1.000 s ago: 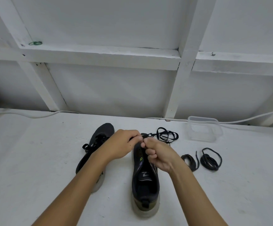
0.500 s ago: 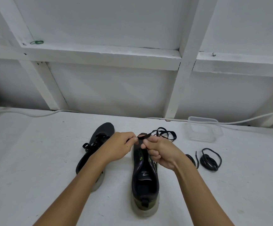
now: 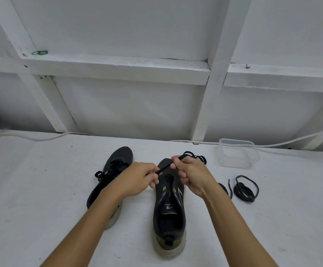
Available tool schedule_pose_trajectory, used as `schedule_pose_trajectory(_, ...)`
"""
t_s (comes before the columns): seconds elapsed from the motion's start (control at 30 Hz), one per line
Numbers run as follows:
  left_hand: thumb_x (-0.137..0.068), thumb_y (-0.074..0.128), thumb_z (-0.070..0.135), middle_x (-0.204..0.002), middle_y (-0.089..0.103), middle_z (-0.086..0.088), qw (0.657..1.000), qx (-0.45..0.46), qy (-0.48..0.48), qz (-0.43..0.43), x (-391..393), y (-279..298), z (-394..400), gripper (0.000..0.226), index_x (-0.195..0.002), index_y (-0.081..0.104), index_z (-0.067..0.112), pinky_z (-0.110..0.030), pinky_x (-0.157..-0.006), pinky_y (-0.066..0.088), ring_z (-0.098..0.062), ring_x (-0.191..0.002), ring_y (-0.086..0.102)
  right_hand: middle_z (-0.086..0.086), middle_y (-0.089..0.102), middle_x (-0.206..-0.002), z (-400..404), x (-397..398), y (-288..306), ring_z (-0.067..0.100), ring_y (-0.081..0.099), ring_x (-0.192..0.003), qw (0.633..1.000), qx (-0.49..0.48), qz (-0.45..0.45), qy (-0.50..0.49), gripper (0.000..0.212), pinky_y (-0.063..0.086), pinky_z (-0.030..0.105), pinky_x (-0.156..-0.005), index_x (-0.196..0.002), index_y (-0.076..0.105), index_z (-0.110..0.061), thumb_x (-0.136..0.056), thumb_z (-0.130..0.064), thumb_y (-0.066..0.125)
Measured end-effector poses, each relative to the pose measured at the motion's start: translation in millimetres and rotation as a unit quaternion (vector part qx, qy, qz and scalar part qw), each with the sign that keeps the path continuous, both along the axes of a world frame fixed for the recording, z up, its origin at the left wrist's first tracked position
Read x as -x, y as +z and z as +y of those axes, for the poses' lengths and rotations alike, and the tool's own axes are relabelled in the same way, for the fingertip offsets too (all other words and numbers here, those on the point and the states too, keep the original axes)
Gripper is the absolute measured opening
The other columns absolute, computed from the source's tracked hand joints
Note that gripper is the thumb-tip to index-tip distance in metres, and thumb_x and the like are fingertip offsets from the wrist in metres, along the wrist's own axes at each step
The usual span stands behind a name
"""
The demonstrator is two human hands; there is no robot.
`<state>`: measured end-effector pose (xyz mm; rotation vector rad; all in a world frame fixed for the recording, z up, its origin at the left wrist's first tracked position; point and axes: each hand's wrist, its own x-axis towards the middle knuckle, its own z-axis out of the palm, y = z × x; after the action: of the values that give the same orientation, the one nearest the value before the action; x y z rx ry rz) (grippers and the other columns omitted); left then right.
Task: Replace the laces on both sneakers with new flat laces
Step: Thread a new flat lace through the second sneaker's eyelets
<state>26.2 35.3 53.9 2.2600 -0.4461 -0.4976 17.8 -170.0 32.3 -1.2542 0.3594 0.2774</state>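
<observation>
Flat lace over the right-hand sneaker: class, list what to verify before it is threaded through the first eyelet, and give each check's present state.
1. Flat lace pinched by left hand and right hand: ok.
2. Lace free of twists: cannot tell.
3. Unlaced sneaker has empty eyelets: ok.
4. Rest of the lace trails clear behind the toe: ok.
5. Other sneaker relaced: not ok, a lace is in it but old or new cannot be told.
6. Coiled laces lie clear of the work: ok.

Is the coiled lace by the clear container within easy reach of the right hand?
Probably yes: the coiled lace lies on bare table just right of the right hand, nothing between, but that hand pinches the flat lace.
</observation>
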Motion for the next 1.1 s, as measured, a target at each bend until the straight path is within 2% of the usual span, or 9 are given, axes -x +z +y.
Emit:
schedule_pose_trajectory(0.17,-0.099,0.06,0.024,-0.075,0.075,0.006,0.998,-0.052,0.029,0.018,-4,-9,-2,0.022,-0.087,0.072,0.011,-0.007,-0.059,0.044,0.001,-0.066,0.07,0.001,0.075,-0.079,-3,0,-5,0.005,0.042,-0.047,0.998,0.064,0.007,0.004,0.012,0.035,0.016,-0.043,-0.106,0.071,-0.007,-0.099,-0.014,0.065)
schedule_pose_trajectory(0.27,-0.096,0.066,0.031,-0.063,0.064,0.009,0.995,-0.058,0.079,-0.013,-5,-15,1,0.023,-0.08,0.073,0.016,-0.006,-0.051,0.038,0.006,-0.051,0.054,0.004,0.077,-0.083,-4,5,-9,0.008,0.045,-0.047,0.99,0.141,0.005,0.016,0.013,0.039,0.02,-0.047,-0.111,0.067,-0.012,-0.098,-0.015,0.065)
schedule_pose_trajectory(0.37,-0.094,0.068,0.033,-0.067,0.067,0.01,0.985,0.013,0.173,-0.009,-3,-23,0,0.019,-0.077,0.073,0.025,-0.007,-0.054,0.04,0.004,-0.059,0.058,0.004,0.077,-0.079,-1,11,-16,0.01,0.052,-0.048,0.972,0.234,-0.018,0.018,0.017,0.044,0.023,-0.049,-0.11,0.063,-0.022,-0.095,-0.014,0.065)
schedule_pose_trajectory(0.47,-0.093,0.07,0.022,-0.079,0.075,0.002,0.953,0.148,0.258,0.059,2,-34,-8,0.006,-0.093,0.075,0.019,-0.015,-0.069,0.053,-0.009,-0.08,0.071,0.0,0.074,-0.074,2,13,-23,0.002,0.057,-0.049,0.93,0.356,-0.087,0.029,0.013,0.047,0.014,-0.054,-0.096,0.072,-0.021,-0.095,-0.01,0.065)
schedule_pose_trajectory(0.57,-0.09,0.071,0.01,-0.078,0.076,-0.001,0.922,0.23,0.3,0.088,8,-46,-15,0.008,-0.091,0.074,0.018,-0.013,-0.07,0.053,-0.011,-0.082,0.073,-0.007,0.072,-0.081,7,11,-21,-0.001,0.062,-0.069,0.879,0.45,-0.13,0.083,0.016,0.047,0.011,-0.07,-0.1,0.078,-0.021,-0.096,-0.012,0.065)
schedule_pose_trajectory(0.67,-0.09,0.071,0.011,-0.077,0.076,0.002,0.914,0.238,0.321,0.072,12,-58,-21,0.008,-0.09,0.073,0.018,-0.018,-0.073,0.055,-0.01,-0.081,0.073,-0.001,0.076,-0.1,11,6,-19,0.013,0.067,-0.095,0.836,0.515,-0.138,0.127,0.02,0.051,0.026,-0.09,-0.109,0.079,-0.018,-0.098,-0.015,0.064)
schedule_pose_trajectory(0.8,-0.089,0.073,0.012,-0.079,0.076,0.004,0.915,0.234,0.326,0.033,16,-66,-29,0.005,-0.089,0.073,0.017,-0.023,-0.08,0.054,-0.01,-0.082,0.072,0.001,0.076,-0.114,15,4,-19,0.017,0.066,-0.109,0.805,0.554,-0.14,0.16,0.023,0.049,0.026,-0.098,-0.114,0.078,-0.018,-0.098,-0.015,0.061)
schedule_pose_trajectory(0.97,-0.088,0.074,0.012,-0.076,0.074,0.008,0.914,0.225,0.338,-0.002,18,-71,-37,0.008,-0.083,0.072,0.019,-0.008,-0.068,0.048,-0.003,-0.074,0.069,-0.001,0.076,-0.114,13,5,-22,0.015,0.067,-0.108,0.805,0.55,-0.147,0.165,0.022,0.048,0.02,-0.094,-0.112,0.079,-0.016,-0.096,-0.016,0.064)
schedule_pose_trajectory(1.1,-0.088,0.074,0.014,-0.075,0.072,0.008,0.912,0.216,0.347,-0.028,19,-73,-38,0.012,-0.078,0.07,0.018,-0.007,-0.065,0.046,0.0,-0.072,0.065,-0.002,0.077,-0.109,11,6,-30,0.011,0.067,-0.099,0.811,0.543,-0.148,0.159,0.019,0.036,0.001,-0.073,-0.109,0.08,-0.018,-0.092,-0.019,0.072)
